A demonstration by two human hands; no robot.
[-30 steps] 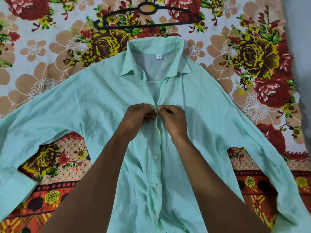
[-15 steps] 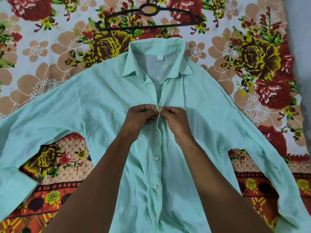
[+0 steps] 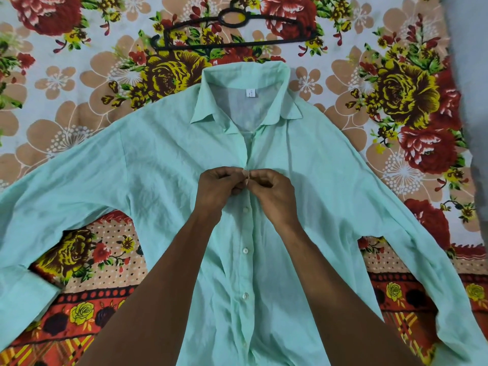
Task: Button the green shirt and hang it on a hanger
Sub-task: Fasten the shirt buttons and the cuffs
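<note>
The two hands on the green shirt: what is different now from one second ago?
Almost nothing. Both hands, left and right, keep pinching the placket of the light green cotton shirt at the same button. The black plastic hanger stays untouched above the collar, on the floral bedsheet.

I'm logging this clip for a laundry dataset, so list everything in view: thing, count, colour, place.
green shirt: one, mint green, spread flat front-up on the bedsheet, sleeves out to both sides
buttons: three visible fastened below the hands, white, along the placket
label: one, white, inside the collar
hanger: one, black, on the bedsheet beyond the collar
bedsheet: one, floral red, yellow and tan, under everything
left hand: pinching the placket at chest level
right hand: pinching the placket opposite
</note>
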